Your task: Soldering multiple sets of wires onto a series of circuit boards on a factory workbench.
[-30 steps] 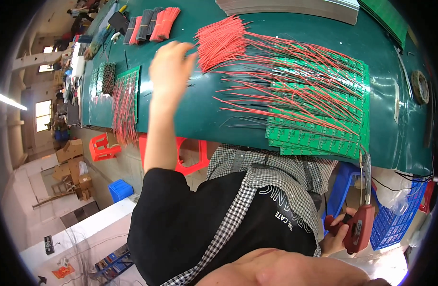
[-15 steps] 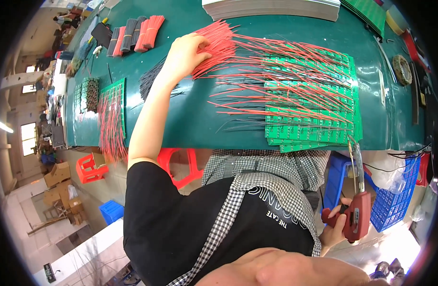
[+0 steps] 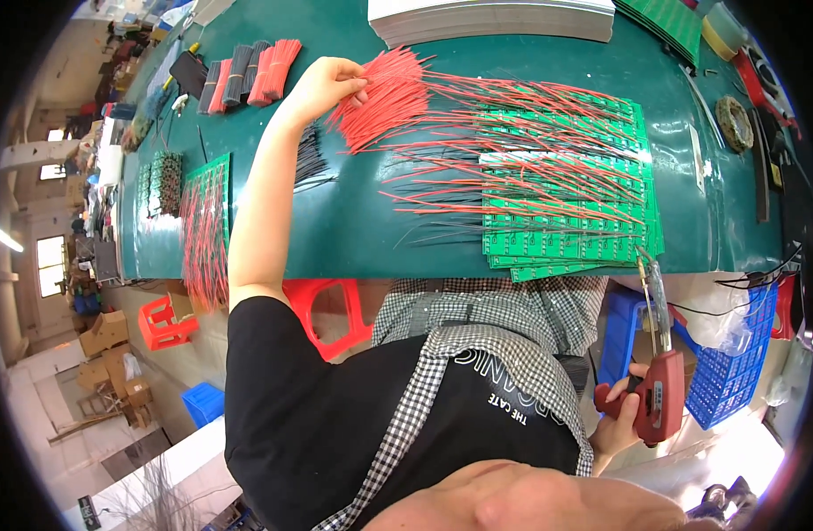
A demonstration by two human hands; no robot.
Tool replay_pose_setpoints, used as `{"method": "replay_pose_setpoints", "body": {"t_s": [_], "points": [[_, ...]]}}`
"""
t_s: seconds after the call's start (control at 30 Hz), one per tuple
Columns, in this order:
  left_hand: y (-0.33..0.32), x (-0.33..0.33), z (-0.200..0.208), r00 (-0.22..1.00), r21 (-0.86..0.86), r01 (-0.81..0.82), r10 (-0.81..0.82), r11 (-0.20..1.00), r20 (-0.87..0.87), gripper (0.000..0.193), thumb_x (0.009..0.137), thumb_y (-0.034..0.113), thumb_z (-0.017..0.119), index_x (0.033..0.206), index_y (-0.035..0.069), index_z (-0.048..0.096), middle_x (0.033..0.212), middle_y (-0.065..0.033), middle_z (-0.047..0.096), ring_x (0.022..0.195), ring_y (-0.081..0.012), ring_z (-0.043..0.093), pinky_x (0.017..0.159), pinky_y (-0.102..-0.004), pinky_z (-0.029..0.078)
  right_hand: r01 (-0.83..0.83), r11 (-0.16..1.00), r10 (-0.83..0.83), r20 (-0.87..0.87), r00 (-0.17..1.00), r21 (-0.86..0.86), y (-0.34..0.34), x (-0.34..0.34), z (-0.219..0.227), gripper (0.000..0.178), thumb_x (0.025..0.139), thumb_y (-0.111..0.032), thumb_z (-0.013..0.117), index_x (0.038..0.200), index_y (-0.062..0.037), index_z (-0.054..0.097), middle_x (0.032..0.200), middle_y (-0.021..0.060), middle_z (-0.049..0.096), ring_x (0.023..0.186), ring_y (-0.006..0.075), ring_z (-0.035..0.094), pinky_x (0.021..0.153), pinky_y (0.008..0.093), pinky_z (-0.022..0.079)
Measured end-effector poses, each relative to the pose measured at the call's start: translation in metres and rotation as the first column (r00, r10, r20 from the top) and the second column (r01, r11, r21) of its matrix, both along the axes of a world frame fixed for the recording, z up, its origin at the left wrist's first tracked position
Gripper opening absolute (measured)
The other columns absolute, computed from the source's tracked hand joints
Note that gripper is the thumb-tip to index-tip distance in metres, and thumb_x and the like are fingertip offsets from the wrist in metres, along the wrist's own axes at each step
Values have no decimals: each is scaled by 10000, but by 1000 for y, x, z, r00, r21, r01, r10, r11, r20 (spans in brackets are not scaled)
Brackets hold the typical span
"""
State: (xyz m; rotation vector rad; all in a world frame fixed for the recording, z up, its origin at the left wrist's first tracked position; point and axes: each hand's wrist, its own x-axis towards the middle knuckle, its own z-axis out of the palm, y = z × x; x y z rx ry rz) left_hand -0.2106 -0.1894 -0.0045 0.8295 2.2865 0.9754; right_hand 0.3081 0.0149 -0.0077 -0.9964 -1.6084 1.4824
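Since the earlier frame, the left hand (image 3: pixel 322 84) had drawn back a little from the far part of the green workbench (image 3: pixel 371 239) and closed its fingers on the near end of the fanned bundle of red wires (image 3: pixel 384 97), thumb over the strands, the arm stretched out across the bench. That bundle lay at the left edge of the green circuit boards (image 3: pixel 566 190), which sat overlapped in a stack toward the near right of the bench, with many more red leads trailing leftward off them. The right hand (image 3: pixel 623 416) stayed low beside the bench edge, well apart from the boards, wrapped firmly round the red handle of a soldering gun (image 3: pixel 658 389) whose long tip pointed up toward the board stack.

Further off lay tied bunches of black and red wire (image 3: pixel 247 71) at the far left, another wired board (image 3: pixel 203 221) near the left edge, and a grey stack of sheets (image 3: pixel 490 18) at the far side.

The likeliest trouble, as I judged it, was tangling: loose strands crossed one another, so a pull on the pinched bundle could drag neighbouring leads or shift the top boards. The raised gun tip also stood close under the bench edge and could brush it, or the blue crate (image 3: pixel 734 354) beside it.
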Motion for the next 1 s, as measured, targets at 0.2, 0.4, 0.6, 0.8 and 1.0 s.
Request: {"method": "replay_pose_setpoints", "body": {"t_s": [0.2,0.4,0.6,0.8,1.0], "points": [[-24,4,-6,989,179,-118,100,977,108,180,1010,149,421,1006,6,530,767,-14,564,698,-128,586,677,-272,494,6,1000,-7,-24,1000,-24,-4,-5,1,593,825,-310,725,1241,32,477,1020,144,603,573,129,514,530,261,424],[-18,69,-19,942,642,-316,310,698,126,175,1027,153,392,1018,13,497,832,-104,638,794,-216,653,797,-347,523,-26,1000,26,4,1000,7,-3,3,-8,536,850,-263,686,1236,40,470,1050,154,587,585,139,519,533,252,442],[-27,124,-47,915,731,-365,367,577,167,115,1024,135,416,1051,42,479,912,-106,635,884,-212,649,848,-349,504,-41,999,41,3,999,-28,-9,-5,3,505,856,-260,678,1210,38,475,1086,154,569,617,151,529,530,266,441],[-24,125,-43,902,748,-363,410,556,134,143,1027,154,418,1036,35,496,893,-86,624,873,-186,639,830,-325,500,-45,998,45,2,999,-36,-14,-5,5,511,856,-257,677,1219,36,470,1085,158,569,616,153,528,539,274,448],[-27,130,-28,867,704,-410,487,580,104,220,1034,220,423,988,46,549,726,24,489,652,-56,461,598,-204,379,-47,998,45,-35,998,-39,-16,-3,3,484,860,-212,659,1230,35,470,1094,159,573,621,151,532,539,261,444]]}}
